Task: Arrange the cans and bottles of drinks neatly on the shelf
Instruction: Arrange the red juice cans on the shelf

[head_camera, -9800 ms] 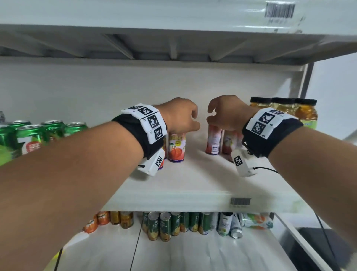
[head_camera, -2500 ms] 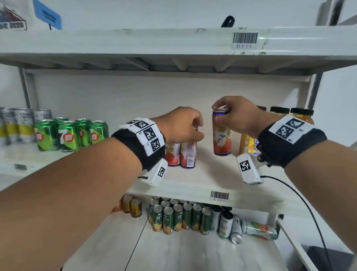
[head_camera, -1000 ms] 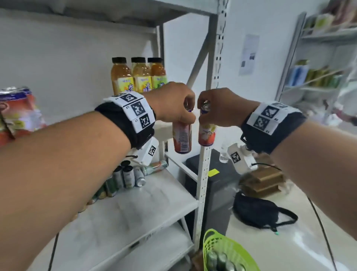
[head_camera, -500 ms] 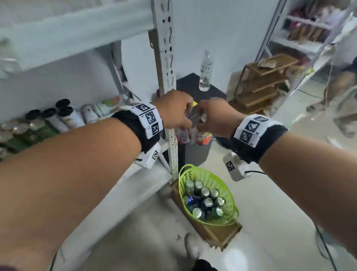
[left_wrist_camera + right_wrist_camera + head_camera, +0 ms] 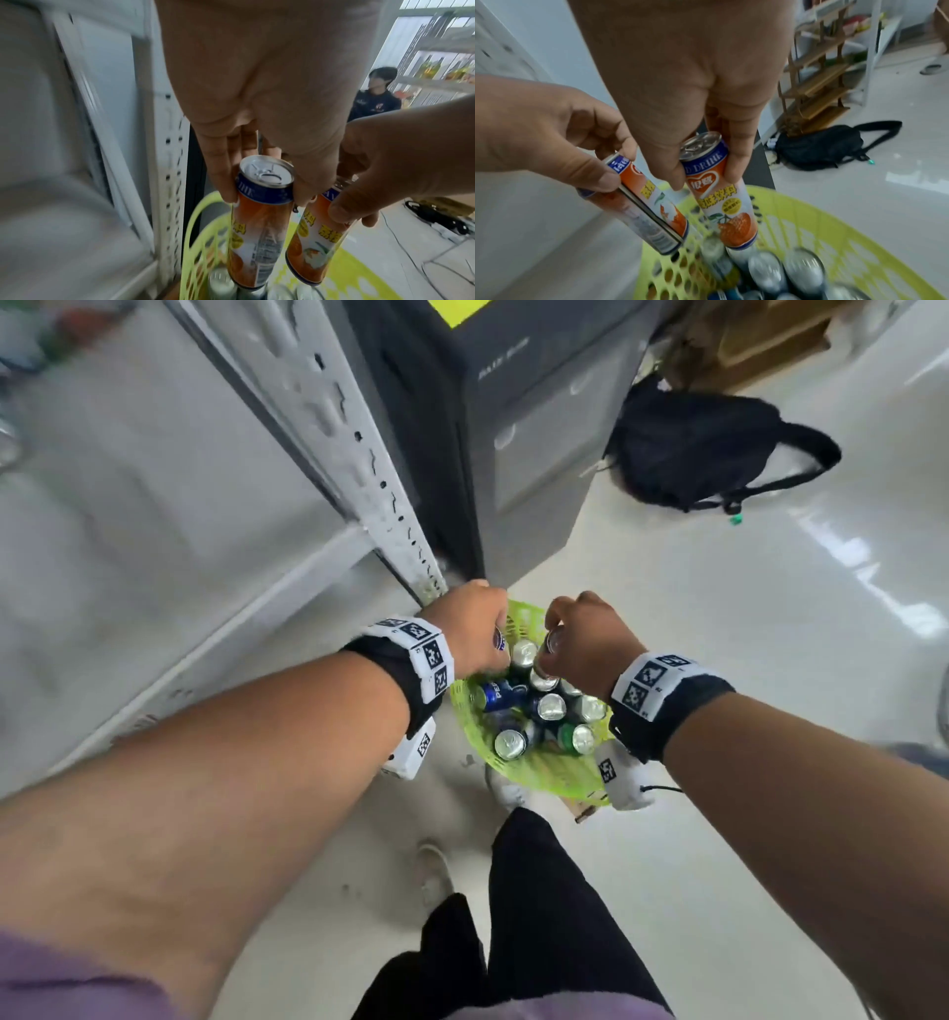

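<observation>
My left hand [image 5: 480, 634] grips an orange drink can [image 5: 259, 213] by its top, thumb and fingers around the blue rim. Beside it, my right hand [image 5: 577, 634] pinches a second orange can [image 5: 721, 203] the same way. Both cans hang upright or slightly tilted just above a lime-green basket [image 5: 539, 778] on the floor. Inside the basket stand several blue and green cans [image 5: 549, 708]. In the right wrist view the left hand's can [image 5: 649, 209] leans over the basket rim [image 5: 834, 219]. The white shelf post [image 5: 359, 454] stands just left of my hands.
A dark grey cabinet [image 5: 513, 428] stands behind the basket, a black bag [image 5: 708, 449] lies on the floor to the right. My legs and a shoe [image 5: 506, 793] are below the basket. A wooden rack [image 5: 821, 71] and another person [image 5: 372, 95] are farther off.
The view has swung from the shelf down to the floor. Both hands took an orange can off the shelf and carried them down over the green basket.
</observation>
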`<act>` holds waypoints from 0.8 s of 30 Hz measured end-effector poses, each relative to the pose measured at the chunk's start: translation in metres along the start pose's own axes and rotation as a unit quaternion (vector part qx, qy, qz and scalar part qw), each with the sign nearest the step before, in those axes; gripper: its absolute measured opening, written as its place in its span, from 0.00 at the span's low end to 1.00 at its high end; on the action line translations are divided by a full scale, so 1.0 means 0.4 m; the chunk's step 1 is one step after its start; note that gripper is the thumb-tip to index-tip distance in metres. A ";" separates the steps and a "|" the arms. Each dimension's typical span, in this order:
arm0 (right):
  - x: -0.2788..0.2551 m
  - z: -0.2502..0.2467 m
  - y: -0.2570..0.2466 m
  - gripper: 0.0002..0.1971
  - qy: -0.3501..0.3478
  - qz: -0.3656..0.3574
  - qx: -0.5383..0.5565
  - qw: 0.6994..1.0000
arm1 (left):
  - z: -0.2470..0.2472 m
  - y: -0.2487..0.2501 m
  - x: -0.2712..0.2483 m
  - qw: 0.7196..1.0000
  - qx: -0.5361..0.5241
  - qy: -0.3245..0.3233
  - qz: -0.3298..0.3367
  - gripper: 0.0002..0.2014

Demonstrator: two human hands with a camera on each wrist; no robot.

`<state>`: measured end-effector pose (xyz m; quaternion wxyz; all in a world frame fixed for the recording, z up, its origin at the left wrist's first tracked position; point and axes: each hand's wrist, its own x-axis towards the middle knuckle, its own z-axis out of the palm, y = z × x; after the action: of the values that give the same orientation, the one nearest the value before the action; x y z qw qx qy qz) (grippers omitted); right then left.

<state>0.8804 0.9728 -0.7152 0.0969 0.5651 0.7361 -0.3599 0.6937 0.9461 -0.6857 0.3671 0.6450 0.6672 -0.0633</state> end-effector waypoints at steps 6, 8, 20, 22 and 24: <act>0.020 0.245 0.100 0.21 -0.062 0.028 0.031 0.997 | 0.238 -0.072 0.053 0.999 0.006 -0.051 -0.011 0.17; 0.012 0.304 0.122 0.18 -0.062 0.029 0.044 0.997 | 0.296 -0.089 0.052 0.997 0.014 -0.072 0.002 0.16; -0.124 0.236 -0.138 0.22 -0.040 -0.072 -0.031 0.996 | 0.170 -0.174 -0.216 0.999 -0.011 -0.024 -0.048 0.13; -0.133 0.195 -0.198 0.22 -0.024 -0.088 -0.061 0.994 | 0.114 -0.180 -0.260 0.999 -0.012 0.000 -0.052 0.14; -0.214 0.160 -0.340 0.22 -0.010 -0.126 -0.068 0.990 | 0.017 -0.218 -0.421 0.997 -0.003 0.049 -0.067 0.19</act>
<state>0.7702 0.8525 -0.6574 0.0962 0.4564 0.8232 -0.3237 0.6003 0.7913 -0.6281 0.3314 0.5998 0.7263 -0.0542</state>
